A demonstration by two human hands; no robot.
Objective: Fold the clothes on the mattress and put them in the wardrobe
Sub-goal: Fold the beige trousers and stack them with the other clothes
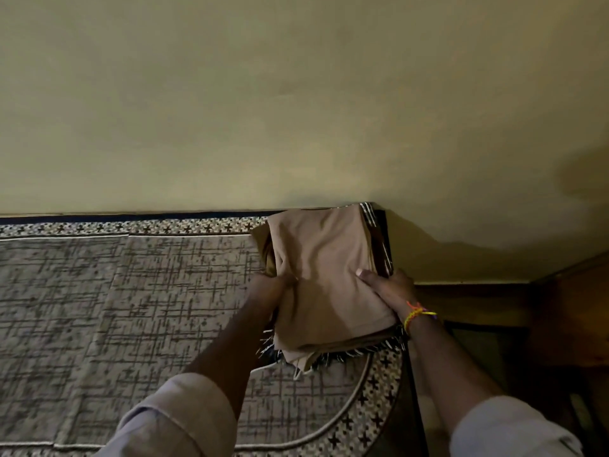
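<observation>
A stack of folded clothes is at the far right end of the mattress, close to the wall. A tan garment lies on top; a dark striped, fringed cloth shows beneath it. My left hand grips the stack's left edge, fingers tucked under the fabric. My right hand grips its right edge, thumb on top, with a coloured thread band on the wrist. Whether the stack rests on the mattress or is lifted clear cannot be told. No wardrobe is in view.
The mattress has a grey crosshatch cover with a patterned border. A plain yellowish wall rises right behind it. Dark wooden furniture and dim floor lie to the right of the mattress edge.
</observation>
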